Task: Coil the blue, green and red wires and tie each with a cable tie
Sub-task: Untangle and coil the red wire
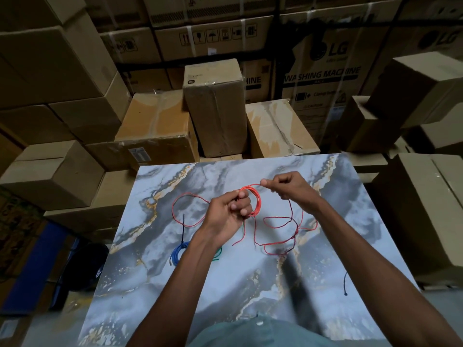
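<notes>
My left hand (229, 209) grips a small coil of red wire (256, 200) held above the marble-patterned table (225, 284). My right hand (288, 186) pinches the strand that leads off the top of that coil. Loose red wire loops over the table on both sides of my hands. A blue coil (178, 254) with a black cable tie (183, 229) sticking up from it lies under my left forearm. A green coil (217, 254) shows partly beside that forearm. Another black cable tie (345, 284) lies near the table's right edge.
Stacked cardboard boxes (215, 108) surround the table at the back and on both sides. A dark blue object (30, 266) stands on the floor at the left.
</notes>
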